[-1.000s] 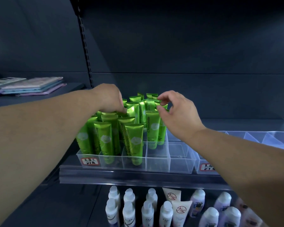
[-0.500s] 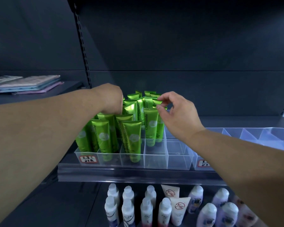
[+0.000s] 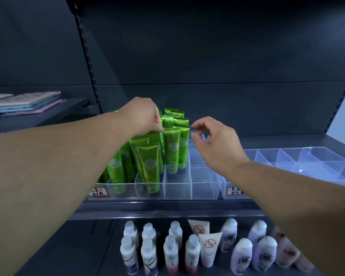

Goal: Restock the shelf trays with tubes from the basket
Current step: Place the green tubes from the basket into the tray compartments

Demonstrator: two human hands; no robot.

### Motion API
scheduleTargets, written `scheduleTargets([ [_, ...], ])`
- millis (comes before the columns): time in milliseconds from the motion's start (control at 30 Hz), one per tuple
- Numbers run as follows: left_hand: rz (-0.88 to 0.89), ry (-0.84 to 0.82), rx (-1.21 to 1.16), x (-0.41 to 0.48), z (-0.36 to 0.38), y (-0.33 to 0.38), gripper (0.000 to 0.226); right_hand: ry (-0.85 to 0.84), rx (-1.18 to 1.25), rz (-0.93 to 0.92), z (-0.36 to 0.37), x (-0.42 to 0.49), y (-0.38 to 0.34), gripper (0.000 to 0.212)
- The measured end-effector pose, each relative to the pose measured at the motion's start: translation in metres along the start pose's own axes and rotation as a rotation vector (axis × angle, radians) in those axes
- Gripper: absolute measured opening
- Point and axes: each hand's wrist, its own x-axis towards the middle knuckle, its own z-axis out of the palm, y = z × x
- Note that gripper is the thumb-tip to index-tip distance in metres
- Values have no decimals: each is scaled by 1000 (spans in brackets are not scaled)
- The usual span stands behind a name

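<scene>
Left hand (image 3: 141, 116) fingers hidden among green tubes (image 3: 170, 150), grip unclear; right hand (image 3: 213, 140) open, empty.

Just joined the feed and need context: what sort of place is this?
Most likely a shop's toiletries aisle: dark slotted shelving, a clear divided tray of green tubes with a handwritten label, and bottles in rows below.

one view only, head cam, wide-angle. looks fwd & slightly down at shelf front (image 3: 167, 208), close, arm's reach. both forearms enter from lower left & lower right of frame. lower shelf row at bottom edge.
</scene>
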Motion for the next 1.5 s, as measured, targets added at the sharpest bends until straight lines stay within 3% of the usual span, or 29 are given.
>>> scheduleTargets([
  [233, -28, 25, -55, -9, 4, 6, 13, -203, -153, 30, -8, -12, 3, 28],
  [1000, -59, 24, -85, -20, 6, 9, 40, -172, -130, 75, -23, -36, 3, 25],
  [1267, -2, 142, -96, -59, 3, 50, 45, -277, -216, 152, -29, -57, -1, 44],
  [1500, 22, 33, -195, -133, 62, 103, 59, -329, -337, 220, -43, -108, 2, 54],
])
